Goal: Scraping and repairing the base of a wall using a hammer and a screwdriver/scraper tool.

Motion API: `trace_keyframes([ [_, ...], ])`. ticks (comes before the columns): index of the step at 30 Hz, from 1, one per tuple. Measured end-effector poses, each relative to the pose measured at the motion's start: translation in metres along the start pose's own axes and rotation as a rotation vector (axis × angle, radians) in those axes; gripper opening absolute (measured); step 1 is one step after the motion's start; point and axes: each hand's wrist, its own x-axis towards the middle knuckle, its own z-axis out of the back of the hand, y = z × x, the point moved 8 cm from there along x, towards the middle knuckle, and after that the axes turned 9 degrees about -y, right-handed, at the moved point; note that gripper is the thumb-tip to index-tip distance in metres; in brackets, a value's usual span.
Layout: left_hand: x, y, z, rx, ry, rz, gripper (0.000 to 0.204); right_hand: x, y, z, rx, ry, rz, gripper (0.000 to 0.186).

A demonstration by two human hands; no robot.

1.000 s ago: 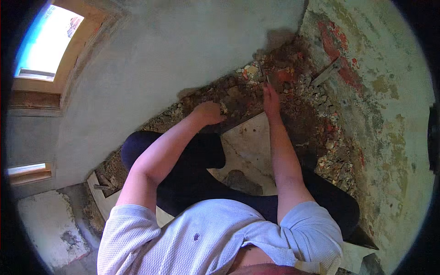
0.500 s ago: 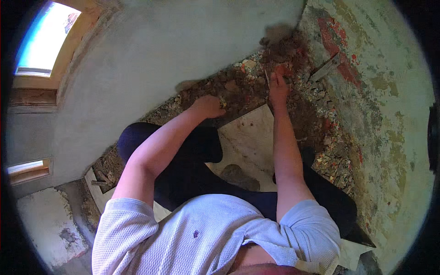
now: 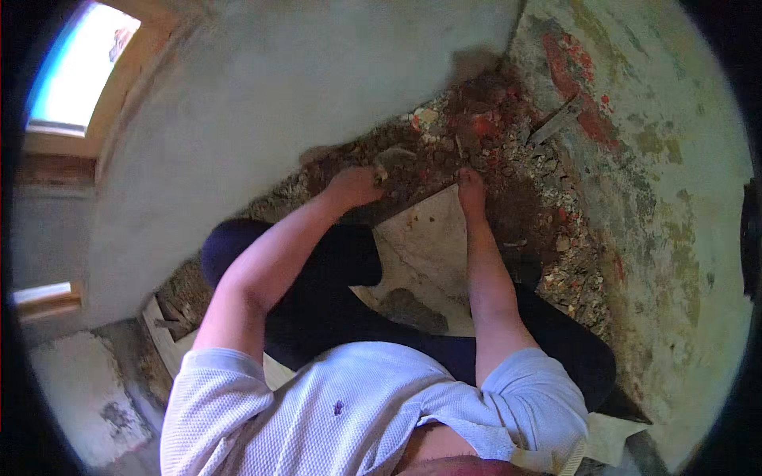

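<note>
My left hand (image 3: 355, 187) is curled low over the brown dirt and rubble (image 3: 417, 163) along the wall, left of the tile's far corner. Its fingers are closed, and a small lump shows at their tips, too unclear to name. My right hand (image 3: 471, 190) is closed at the far corner of a pale veined floor tile (image 3: 421, 238). From its fingers a thin, narrow tool (image 3: 459, 147) points away over the dirt; its kind is too blurred to tell. A grey-brown rounded patch (image 3: 413, 309) lies on the tile between my legs.
A smooth grey wall (image 3: 262, 95) rises on the left, and a peeling wall (image 3: 659, 198) on the right. In the corner a flat grey piece (image 3: 556, 120) leans on rubble. Broken chips (image 3: 567, 246) line the right wall. A bright window (image 3: 79, 67) is at upper left.
My right hand has drawn back from the rubble in the corner to the tile's far corner, the thin tool still in it. My left hand has barely moved.
</note>
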Motion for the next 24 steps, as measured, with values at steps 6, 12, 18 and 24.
trace_keyframes([
  [6, -0.006, 0.032, -0.001, 0.061, -0.022, 0.030, 0.057, 0.012, 0.123, -0.005, 0.240, 0.052, -0.187, 0.053],
  [12, 0.016, -0.017, -0.006, 0.049, -0.017, -0.102, 0.056, 0.059, -0.040, -0.004, 0.225, -0.124, 0.149, 0.053],
  [18, -0.011, 0.046, -0.011, 0.066, -0.024, 0.028, 0.054, -0.039, -0.009, -0.050, -0.140, 0.174, -0.299, 0.050],
  [24, 0.010, 0.021, -0.010, 0.057, -0.028, -0.011, 0.054, 0.017, 0.117, 0.010, -0.040, -0.133, 0.201, 0.045],
])
